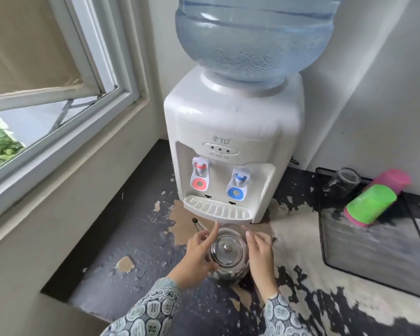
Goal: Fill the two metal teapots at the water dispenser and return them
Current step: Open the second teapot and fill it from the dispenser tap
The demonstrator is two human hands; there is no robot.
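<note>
Your left hand [199,253] and your right hand [261,251] are both at the metal teapot [228,255], one at each side of it. The teapot stands on the table [136,238], at 6 o'clock from the water dispenser [230,146] and just beside its drip tray [216,209]. The lid [227,247] is on the teapot, with a small knob in its middle. The spout [197,223] points to about 10 o'clock.

The left hand is not gripping anything: its index finger is stretched toward 12 o'clock along the left rim of the teapot, and the other fingers are loosely curled. The right hand is also loose, with its fingers extended along the right side of the teapot; if they touch the metal, I cannot tell, because the picture is a little blurred there.

On the dispenser, the red tap [200,174] is at the left and the blue tap [238,184] is at the right. The teapot is under neither tap. A large blue water bottle [255,37] sits on top of the dispenser. At 3 o'clock from the teapot, well apart, is a black mesh tray [374,251] with a green and pink cup [374,200] and a clear glass [342,180].
</note>
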